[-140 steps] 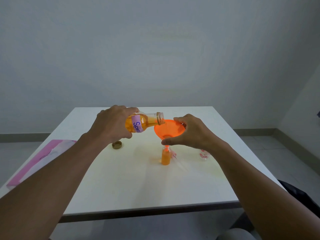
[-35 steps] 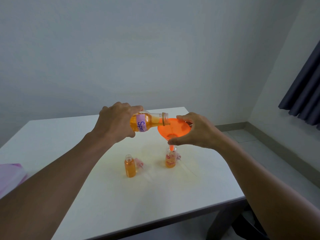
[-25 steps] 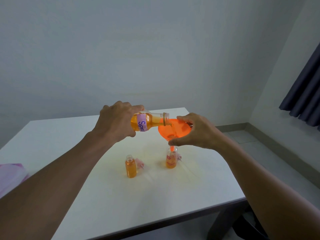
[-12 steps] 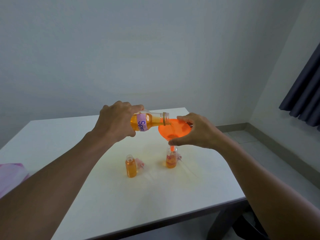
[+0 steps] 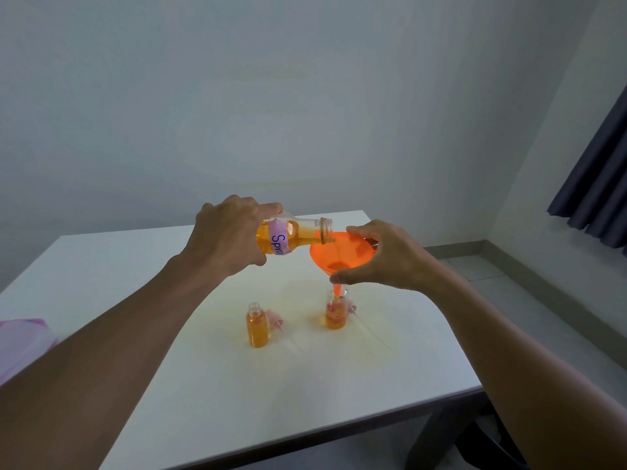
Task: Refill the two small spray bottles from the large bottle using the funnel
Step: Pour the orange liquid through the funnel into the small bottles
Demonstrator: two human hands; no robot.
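Observation:
My left hand (image 5: 230,239) grips the large clear bottle (image 5: 295,236) of orange liquid, tilted on its side with its mouth over the orange funnel (image 5: 342,254). My right hand (image 5: 386,257) holds the funnel by its rim. The funnel's spout sits in the neck of a small spray bottle (image 5: 336,312), partly filled with orange liquid. A second small bottle (image 5: 257,330), uncapped and nearly full, stands to its left on the white table (image 5: 169,351).
A pink spray cap (image 5: 274,318) lies beside the left small bottle, and another (image 5: 352,306) behind the right one. A pink sheet (image 5: 20,344) lies at the table's left edge. A dark curtain (image 5: 597,198) hangs at the right. The table's front edge is close.
The funnel and pouring moved from the first small bottle to a second one further right. Over the last second the hands have barely moved and the liquid level in the right bottle has risen slightly.

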